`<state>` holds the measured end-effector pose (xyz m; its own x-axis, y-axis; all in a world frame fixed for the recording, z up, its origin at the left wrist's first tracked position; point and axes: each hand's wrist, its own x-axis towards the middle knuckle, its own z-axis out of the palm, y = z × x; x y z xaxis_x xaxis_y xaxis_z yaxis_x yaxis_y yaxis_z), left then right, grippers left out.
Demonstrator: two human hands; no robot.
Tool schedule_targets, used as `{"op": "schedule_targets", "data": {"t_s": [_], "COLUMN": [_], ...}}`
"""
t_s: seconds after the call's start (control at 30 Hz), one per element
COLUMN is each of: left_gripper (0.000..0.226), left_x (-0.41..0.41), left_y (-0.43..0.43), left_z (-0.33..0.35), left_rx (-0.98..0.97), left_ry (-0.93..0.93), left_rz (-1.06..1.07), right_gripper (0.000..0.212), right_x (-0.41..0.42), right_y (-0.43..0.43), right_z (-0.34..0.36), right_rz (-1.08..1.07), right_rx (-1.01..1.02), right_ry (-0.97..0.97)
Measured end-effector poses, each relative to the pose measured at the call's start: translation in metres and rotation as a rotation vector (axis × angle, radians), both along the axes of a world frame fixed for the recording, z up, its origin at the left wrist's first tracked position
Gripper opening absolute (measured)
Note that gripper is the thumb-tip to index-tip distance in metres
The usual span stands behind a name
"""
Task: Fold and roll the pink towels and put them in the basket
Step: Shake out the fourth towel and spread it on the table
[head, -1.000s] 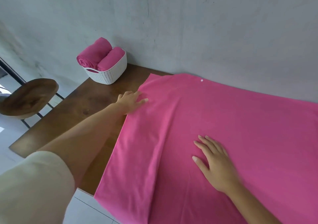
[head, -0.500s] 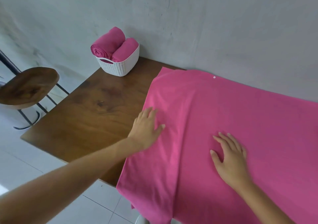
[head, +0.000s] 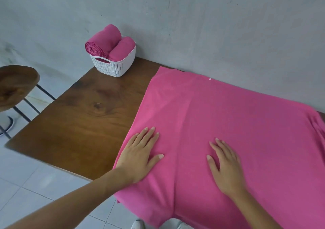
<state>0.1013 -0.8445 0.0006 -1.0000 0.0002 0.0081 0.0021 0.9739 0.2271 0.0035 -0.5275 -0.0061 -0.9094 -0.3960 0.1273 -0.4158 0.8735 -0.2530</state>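
On the wooden bench [head: 79,123], the left hand [head: 140,155] and right hand [head: 226,169] lie flat and uncurled on the spread pink towel [head: 228,114], apparently smoothing it; the next move calls for gripping an edge to fold.

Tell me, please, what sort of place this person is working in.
Likely a plain indoor room, perhaps a home or small spa laundry corner: a wooden table against a bare grey wall, a white basket of rolled pink towels, and a wooden stool on a tiled floor.

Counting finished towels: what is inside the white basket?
Two rolled pink towels sit in the white woven plastic basket, rising above its rim; anything beneath them is hidden.
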Motion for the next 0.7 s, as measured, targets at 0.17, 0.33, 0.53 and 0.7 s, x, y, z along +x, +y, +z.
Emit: {"op": "schedule_targets", "data": {"t_s": [0.17, 0.33, 0.53, 0.7], "left_gripper": [0.076, 0.076, 0.077, 0.079], "left_x": [0.0, -0.006, -0.042, -0.078], "left_y": [-0.019, -0.017, -0.017, -0.008], "left_z": [0.002, 0.004, 0.013, 0.019], "left_rx": [-0.009, 0.013, 0.045, 0.043], "left_ry": [-0.007, -0.008, 0.042, 0.049], "left_rz": [-0.064, -0.045, -0.053, -0.116], "right_gripper": [0.061, 0.061, 0.064, 0.066], "right_x": [0.001, 0.002, 0.003, 0.008], "right_y": [-0.003, -0.003, -0.006, -0.006], "right_z": [0.002, 0.004, 0.005, 0.005], "right_rz": [-0.014, -0.026, -0.047, -0.099], "right_rx": [-0.001, -0.011, 0.011, 0.021], "right_ry": [-0.018, -0.033, -0.047, -0.063]}}
